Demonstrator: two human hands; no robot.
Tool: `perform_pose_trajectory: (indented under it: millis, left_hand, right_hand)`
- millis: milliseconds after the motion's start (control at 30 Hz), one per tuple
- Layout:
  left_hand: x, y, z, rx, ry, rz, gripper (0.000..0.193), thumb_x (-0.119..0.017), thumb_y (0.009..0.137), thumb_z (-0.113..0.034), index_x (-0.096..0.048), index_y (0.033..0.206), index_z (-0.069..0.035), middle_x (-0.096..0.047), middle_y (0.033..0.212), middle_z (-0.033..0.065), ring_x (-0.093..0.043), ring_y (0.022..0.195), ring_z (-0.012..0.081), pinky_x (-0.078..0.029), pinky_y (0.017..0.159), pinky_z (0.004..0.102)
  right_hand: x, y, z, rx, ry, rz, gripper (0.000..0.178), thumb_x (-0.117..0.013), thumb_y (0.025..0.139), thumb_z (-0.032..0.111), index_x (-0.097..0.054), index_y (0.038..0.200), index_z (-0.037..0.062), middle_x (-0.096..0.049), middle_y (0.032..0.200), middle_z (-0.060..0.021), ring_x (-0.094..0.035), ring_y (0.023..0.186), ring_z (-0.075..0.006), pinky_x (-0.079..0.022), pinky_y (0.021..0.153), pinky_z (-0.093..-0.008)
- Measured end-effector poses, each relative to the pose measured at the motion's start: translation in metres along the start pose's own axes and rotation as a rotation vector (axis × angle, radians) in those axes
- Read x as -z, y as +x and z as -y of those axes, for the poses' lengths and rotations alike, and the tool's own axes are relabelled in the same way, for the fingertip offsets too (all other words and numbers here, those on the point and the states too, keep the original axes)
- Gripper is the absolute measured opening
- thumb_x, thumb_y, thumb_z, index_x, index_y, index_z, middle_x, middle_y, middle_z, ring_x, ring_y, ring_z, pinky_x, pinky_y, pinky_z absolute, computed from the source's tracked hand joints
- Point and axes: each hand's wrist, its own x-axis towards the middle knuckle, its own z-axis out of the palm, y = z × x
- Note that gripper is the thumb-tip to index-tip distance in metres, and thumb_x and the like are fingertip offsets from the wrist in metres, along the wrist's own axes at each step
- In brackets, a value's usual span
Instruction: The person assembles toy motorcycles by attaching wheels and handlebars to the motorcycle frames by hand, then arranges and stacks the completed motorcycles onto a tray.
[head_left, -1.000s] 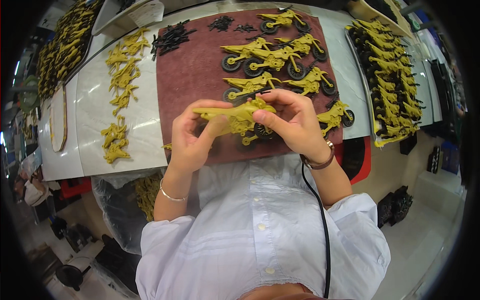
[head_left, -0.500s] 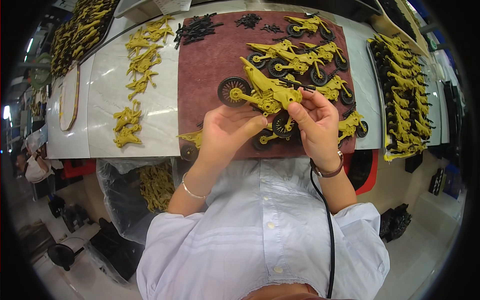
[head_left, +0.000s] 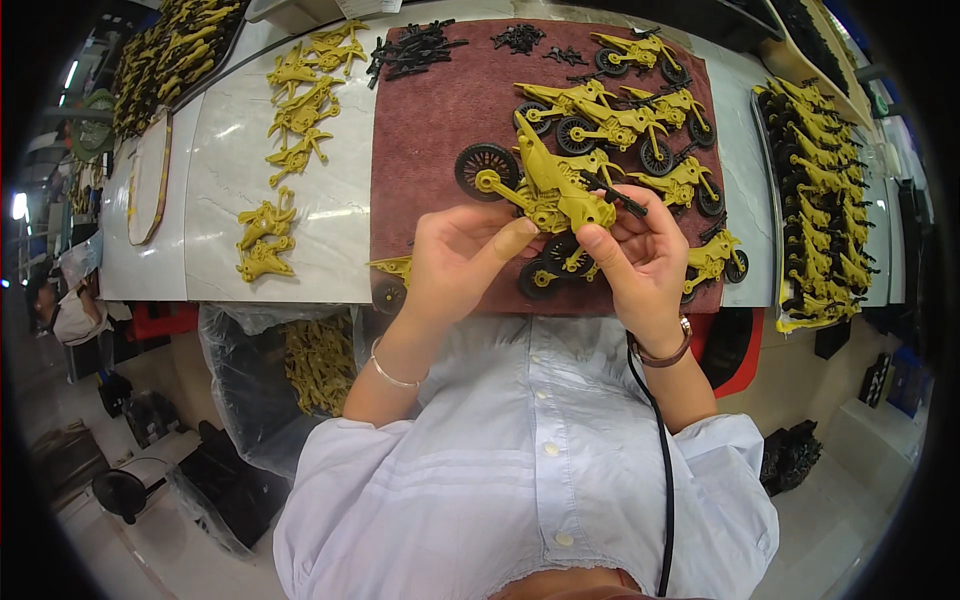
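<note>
Steadying grip: left hand (head_left: 457, 255) pinches the underside of the toy motorbike (head_left: 552, 185), right hand (head_left: 648, 262) clasps its front end, likely against twisting.
Toy motorbike: up over the maroon cloth (head_left: 430, 150), which probably cushions the other motorbikes (head_left: 608, 122).
Tray (head_left: 798, 325) at right: yellow-and-black toys (head_left: 815, 200) in rows.
Clear bag (head_left: 235, 400): yellow pieces (head_left: 320, 370) heaped inside, from where I stand.

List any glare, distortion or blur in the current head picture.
Head view, centre: toy motorcycle, left hand and right hand look reasonably sharp; head view, left: white streaks glare off the pale tabletop, and a bright light is blown out; head view, rim: fisheye bending, black corners, softer detail.
</note>
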Motion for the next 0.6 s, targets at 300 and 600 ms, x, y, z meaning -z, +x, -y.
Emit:
perform_pose_trajectory:
  millis: [300,600]
  left_hand:
    - [0.0019,0.0028,-0.0023,0.036,-0.126,-0.091,0.022,-0.063,0.085,-0.003,-0.06,0.104,0.007,-0.067,0.096,0.0151,-0.066,0.083,0.0186,-0.056,0.073,0.029]
    - [0.0005,0.0,0.0038,0.044,-0.094,-0.103,0.021,-0.058,0.088,-0.003,-0.058,0.107,0.005,-0.066,0.098,0.014,-0.066,0.086,0.0178,-0.057,0.073,0.0328]
  right_hand:
    - [0.0007,-0.0005,-0.0024,-0.011,0.003,-0.033,0.038,-0.065,0.081,-0.004,-0.046,0.114,-0.0041,-0.057,0.109,-0.0109,-0.057,0.1,-0.0153,-0.048,0.086,-0.0258]
    - [-0.001,-0.0016,-0.0026,0.011,-0.018,-0.027,0.037,-0.066,0.08,-0.007,-0.047,0.111,-0.0034,-0.057,0.105,-0.0092,-0.058,0.099,-0.0142,-0.051,0.083,-0.0246]
